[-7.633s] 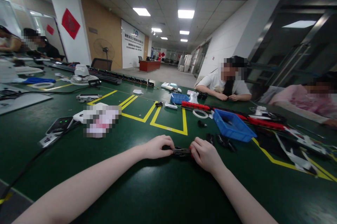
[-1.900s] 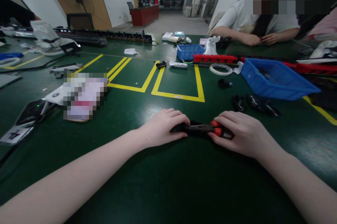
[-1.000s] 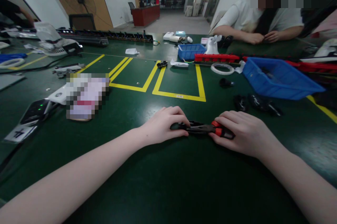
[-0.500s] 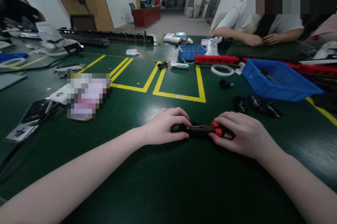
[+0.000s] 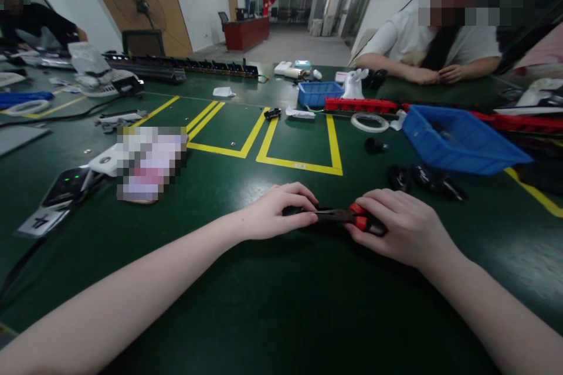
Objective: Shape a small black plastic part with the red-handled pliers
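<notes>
My right hand (image 5: 402, 225) is wrapped round the red-and-black handles of a pair of long-nose pliers (image 5: 338, 216), whose dark jaws point left. A small black part (image 5: 291, 210) is pinched between the fingers and thumb of my left hand (image 5: 275, 210). The plier jaws reach to this part at my left fingertips; whether they grip it I cannot tell. Both hands are low over the dark green table (image 5: 281, 304). Beyond my right hand lie several dark parts (image 5: 431, 178), with another black piece (image 5: 376, 145) further back.
A blue bin (image 5: 470, 155) stands at the right, and a smaller blue bin (image 5: 320, 95) further back by a red strip (image 5: 360, 105). A white tape ring (image 5: 369, 129) lies between. At left are a phone (image 5: 152, 172) and a cabled device (image 5: 68, 184). A person (image 5: 409, 49) sits opposite.
The left fingers now cover more of the black part, and the pliers have shifted slightly left with the right hand. The camera view has tilted a little.
</notes>
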`<act>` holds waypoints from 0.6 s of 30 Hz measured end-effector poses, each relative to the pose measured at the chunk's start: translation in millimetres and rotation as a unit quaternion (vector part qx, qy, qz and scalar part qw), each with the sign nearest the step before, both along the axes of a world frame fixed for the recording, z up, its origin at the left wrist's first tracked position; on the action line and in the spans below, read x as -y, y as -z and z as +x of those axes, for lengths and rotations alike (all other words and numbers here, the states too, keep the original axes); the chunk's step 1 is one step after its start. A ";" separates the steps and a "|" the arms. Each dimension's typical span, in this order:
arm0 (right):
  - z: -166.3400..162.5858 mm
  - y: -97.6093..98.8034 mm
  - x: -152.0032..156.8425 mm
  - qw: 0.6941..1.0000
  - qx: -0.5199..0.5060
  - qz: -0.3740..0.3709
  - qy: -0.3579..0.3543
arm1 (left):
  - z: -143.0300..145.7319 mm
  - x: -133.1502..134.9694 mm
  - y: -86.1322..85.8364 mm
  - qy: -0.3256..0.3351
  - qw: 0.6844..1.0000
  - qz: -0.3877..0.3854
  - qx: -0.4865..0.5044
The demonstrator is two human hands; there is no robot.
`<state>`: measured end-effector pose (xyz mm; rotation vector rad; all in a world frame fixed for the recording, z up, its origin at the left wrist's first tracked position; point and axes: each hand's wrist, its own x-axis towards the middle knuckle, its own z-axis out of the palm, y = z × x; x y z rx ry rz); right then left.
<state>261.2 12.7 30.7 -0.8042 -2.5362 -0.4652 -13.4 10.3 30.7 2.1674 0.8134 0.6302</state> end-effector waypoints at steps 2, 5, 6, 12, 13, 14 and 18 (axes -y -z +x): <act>0.3 0.8 -0.1 1.000 0.001 0.001 -0.002 | 0.1 -0.7 0.6 0.002 1.000 0.001 0.010; 1.1 1.6 0.1 1.000 0.003 0.002 -0.001 | 0.5 -1.0 1.7 0.003 1.000 0.003 0.012; 1.4 1.4 0.4 1.000 0.000 0.003 0.001 | 0.5 -0.8 1.8 0.003 1.000 0.005 0.009; 6.0 -0.6 1.2 0.999 -0.006 -0.002 0.047 | -2.2 3.6 0.3 0.004 0.998 0.036 -0.041; 7.4 -0.1 0.5 0.998 -0.002 -0.004 0.060 | -3.0 4.3 0.2 0.006 0.998 0.041 -0.048; 8.8 0.7 -0.5 0.997 0.002 -0.011 0.075 | -3.9 4.8 0.2 0.007 0.998 0.041 -0.052; 12.9 6.1 -5.6 0.989 0.018 -0.048 0.138 | -5.8 5.2 0.8 0.014 0.999 0.024 -0.037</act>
